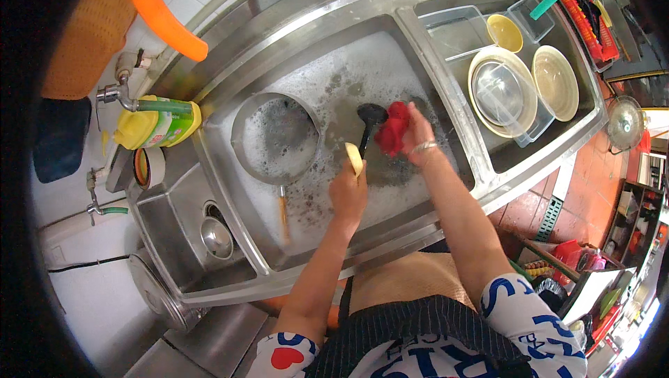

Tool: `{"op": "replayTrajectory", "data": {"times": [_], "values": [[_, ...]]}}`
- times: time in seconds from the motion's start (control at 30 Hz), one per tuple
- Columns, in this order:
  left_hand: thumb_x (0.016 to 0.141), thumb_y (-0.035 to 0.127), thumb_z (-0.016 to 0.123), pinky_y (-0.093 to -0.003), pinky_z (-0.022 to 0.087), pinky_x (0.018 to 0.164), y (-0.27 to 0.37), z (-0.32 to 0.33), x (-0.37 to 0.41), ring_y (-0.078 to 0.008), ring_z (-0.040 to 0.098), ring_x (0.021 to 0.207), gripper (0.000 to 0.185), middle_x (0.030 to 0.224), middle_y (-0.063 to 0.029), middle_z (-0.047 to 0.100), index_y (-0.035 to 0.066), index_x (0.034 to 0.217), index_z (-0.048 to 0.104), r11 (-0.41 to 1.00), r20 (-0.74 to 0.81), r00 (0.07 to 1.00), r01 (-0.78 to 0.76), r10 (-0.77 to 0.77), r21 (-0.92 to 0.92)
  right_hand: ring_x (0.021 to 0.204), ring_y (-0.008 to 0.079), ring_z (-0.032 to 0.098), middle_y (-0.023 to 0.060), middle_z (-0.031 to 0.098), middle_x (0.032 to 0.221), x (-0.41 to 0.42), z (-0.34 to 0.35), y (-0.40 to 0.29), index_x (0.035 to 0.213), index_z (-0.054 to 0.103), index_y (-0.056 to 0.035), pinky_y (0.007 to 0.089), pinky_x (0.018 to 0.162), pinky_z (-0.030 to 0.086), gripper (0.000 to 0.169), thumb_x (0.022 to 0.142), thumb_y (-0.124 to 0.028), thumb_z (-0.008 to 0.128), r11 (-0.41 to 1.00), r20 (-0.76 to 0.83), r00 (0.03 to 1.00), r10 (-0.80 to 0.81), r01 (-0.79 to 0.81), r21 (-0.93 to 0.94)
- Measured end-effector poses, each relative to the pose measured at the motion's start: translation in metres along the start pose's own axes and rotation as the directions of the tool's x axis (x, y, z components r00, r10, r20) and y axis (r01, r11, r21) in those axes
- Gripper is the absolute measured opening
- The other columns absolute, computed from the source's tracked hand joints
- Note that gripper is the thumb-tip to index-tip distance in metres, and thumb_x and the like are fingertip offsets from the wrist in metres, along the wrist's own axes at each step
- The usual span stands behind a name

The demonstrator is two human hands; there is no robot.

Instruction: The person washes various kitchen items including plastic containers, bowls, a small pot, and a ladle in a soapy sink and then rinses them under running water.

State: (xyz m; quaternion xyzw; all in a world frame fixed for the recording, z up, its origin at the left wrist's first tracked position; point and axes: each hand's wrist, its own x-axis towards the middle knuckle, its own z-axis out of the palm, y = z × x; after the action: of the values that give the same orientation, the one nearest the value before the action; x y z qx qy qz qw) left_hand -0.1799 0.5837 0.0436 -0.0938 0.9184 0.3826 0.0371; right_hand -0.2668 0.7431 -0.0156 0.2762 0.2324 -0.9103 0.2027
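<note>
My left hand (347, 192) grips the shaft of a black ladle (372, 113) above the middle basin of soapy water. A pale yellow piece (354, 159) sticks up from the same hand; whether it belongs to the ladle I cannot tell. In my right hand (419, 135) is a wet red cloth (393, 130), bunched up close to the ladle's bowl. Left of both hands, a round metal pan (240, 143) sits in the suds, filled with foamy water. Its wooden handle (283, 216) points towards me.
The right basin (491, 161) holds cream bowls (556, 83), a yellow bowl (505, 33) and clear plastic containers. A smaller basin (172, 231) with a metal bowl (217, 238) is at the left. Beside a tap (112, 93) lies a yellow jug (157, 122). An orange hose (167, 17) hangs above.
</note>
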Motion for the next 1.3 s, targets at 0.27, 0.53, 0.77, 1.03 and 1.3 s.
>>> {"op": "replayTrajectory", "data": {"times": [0.27,0.53,0.77,1.03,1.3], "values": [[0.085,0.021,0.05,-0.0448,0.04,0.049,-0.009,0.023,0.006,-0.0393,0.054,0.06,0.019,0.064,-0.0207,0.055,0.003,0.091,0.054,0.99,-0.049,0.995,-0.097,0.093,-0.104,0.091,0.0243,0.056,0.0129,0.057,0.101,-0.021,0.046,0.022,0.103,0.05,-0.0012,0.0391,0.079,0.046,0.038,0.088,-0.035,0.043,0.997,0.105,0.994,0.005,-0.012,0.073],[0.086,0.023,0.048,-0.0343,0.035,0.042,-0.007,0.026,0.024,-0.0236,0.05,0.047,0.023,0.056,-0.0088,0.052,0.003,0.077,0.054,0.793,0.179,0.941,0.338,-0.287,-0.507,0.086,0.021,0.057,0.0136,0.06,0.098,-0.025,0.023,0.023,0.111,0.048,0.0025,0.0304,0.076,0.043,0.053,0.084,-0.043,0.049,0.363,0.081,0.988,0.133,0.028,-0.931],[0.089,0.04,0.042,-0.0211,0.017,0.033,-0.002,0.008,0.016,-0.0053,0.022,0.036,0.031,0.049,0.0068,0.027,0.012,0.077,0.043,-0.059,0.851,0.502,0.855,-0.154,-0.515,0.08,0.0285,0.059,0.0196,0.06,0.092,-0.006,0.012,0.006,0.106,0.048,0.0064,0.0342,0.069,0.047,0.049,0.076,-0.03,0.062,0.641,-0.106,0.965,-0.239,0.075,-0.764],[0.089,0.034,0.043,-0.0255,0.036,0.037,-0.017,0.034,0.011,-0.0109,0.041,0.041,0.025,0.057,0.0003,0.043,0.01,0.082,0.045,0.104,0.897,0.393,0.919,-0.2,-0.379,0.045,0.0136,0.037,0.005,0.047,0.06,0.018,-0.02,0.055,0.087,0.05,-0.0035,0.0266,0.038,0.031,0.014,0.085,-0.017,0.051,0.944,-0.266,0.938,0.221,-0.274,-0.183],[0.088,0.025,0.043,-0.0406,0.045,0.075,-0.101,0.079,0.065,-0.0298,0.058,0.081,0.034,0.084,-0.0161,0.058,-0.001,0.11,0.047,0.943,0.309,0.905,0.218,-0.292,0.252,0.084,0.0279,0.056,0.0144,0.057,0.098,0.057,-0.077,0.077,0.11,0.051,-0.0072,0.0373,0.07,0.045,0.035,0.077,-0.016,0.051,-0.341,0.131,0.948,-0.291,0.025,-0.94]]}}
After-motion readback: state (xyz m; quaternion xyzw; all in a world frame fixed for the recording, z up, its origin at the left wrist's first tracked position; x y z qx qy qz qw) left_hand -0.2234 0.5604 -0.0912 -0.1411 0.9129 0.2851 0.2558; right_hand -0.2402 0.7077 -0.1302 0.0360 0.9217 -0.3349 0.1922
